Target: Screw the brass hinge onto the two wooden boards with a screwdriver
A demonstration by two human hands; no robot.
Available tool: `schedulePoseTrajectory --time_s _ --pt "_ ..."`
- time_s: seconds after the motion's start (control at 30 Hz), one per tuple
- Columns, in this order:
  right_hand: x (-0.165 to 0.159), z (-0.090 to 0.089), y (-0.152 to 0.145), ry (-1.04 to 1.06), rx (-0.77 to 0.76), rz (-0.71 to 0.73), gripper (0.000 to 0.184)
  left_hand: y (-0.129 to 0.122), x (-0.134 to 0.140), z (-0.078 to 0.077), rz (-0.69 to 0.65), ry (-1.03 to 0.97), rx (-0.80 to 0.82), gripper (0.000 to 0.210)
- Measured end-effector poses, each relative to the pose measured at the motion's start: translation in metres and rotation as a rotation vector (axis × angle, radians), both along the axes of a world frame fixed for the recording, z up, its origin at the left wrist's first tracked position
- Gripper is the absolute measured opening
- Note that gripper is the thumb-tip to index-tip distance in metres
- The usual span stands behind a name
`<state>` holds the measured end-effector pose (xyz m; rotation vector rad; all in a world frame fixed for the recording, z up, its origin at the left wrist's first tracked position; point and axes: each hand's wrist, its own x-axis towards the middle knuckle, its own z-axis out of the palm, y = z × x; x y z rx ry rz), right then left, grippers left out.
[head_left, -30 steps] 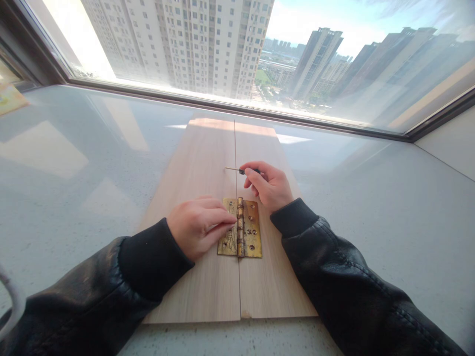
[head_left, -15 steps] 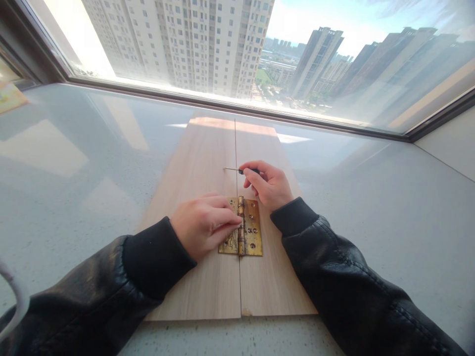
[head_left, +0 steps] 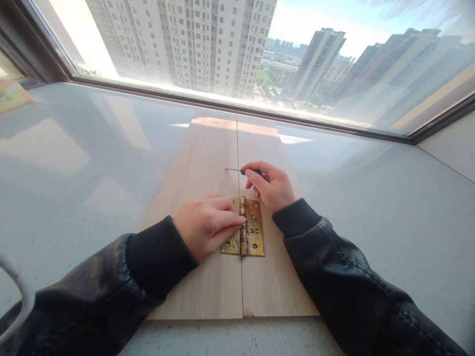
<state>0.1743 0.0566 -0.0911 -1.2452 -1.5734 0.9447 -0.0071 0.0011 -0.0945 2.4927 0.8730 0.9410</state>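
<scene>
A brass hinge (head_left: 256, 222), its plates opened flat and its surface stained, lies across the seam between two pale wooden boards (head_left: 208, 291). My left hand (head_left: 211, 222) rests over the hinge's left plate, thumb and fingers pressed together at the barrel. Whatever sits between those fingertips is hidden. Above the hinge, my right hand (head_left: 270, 184) is closed round the dark handle of a small screwdriver (head_left: 233, 169). Its thin shaft points left over the left board, apart from the hinge. Several screw holes show in the right plate.
The boards lie on a speckled white sill (head_left: 371, 212) below a dark-framed window (head_left: 237, 108). A white cable (head_left: 25, 291) curves in at the lower left. At the far left edge is a yellowish item (head_left: 13, 96).
The whole view has shifted slightly, so everything sits a little further right. Both hands, the screwdriver and the hinge keep the same positions relative to each other.
</scene>
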Motion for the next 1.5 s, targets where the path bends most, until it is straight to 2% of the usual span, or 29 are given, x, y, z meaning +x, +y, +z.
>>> schedulePoseTrajectory --time_s 0.2,0.47,0.87,1.1,1.5 --pt "0.0 -0.0012 -0.0002 -0.001 -0.002 -0.005 0.023 0.0015 -0.0029 -0.0006 0.04 -0.07 -0.002 0.014" --pt "0.0006 -0.0016 -0.0001 0.001 -0.002 -0.001 0.022 0.0008 -0.0032 0.0019 0.063 -0.062 -0.053 0.012" --pt "0.0013 -0.0019 0.0 0.004 -0.009 0.002 0.022 -0.0005 -0.0045 0.0014 -0.017 -0.128 -0.088 0.021" --pt "0.0007 -0.0014 -0.0001 0.006 -0.017 0.005 0.022 0.0008 -0.0053 0.0033 0.011 -0.102 -0.113 0.007" --pt "0.0 0.0002 -0.0017 0.002 -0.018 0.006 0.021 0.0016 -0.0041 -0.001 -0.092 -0.174 -0.092 0.017"
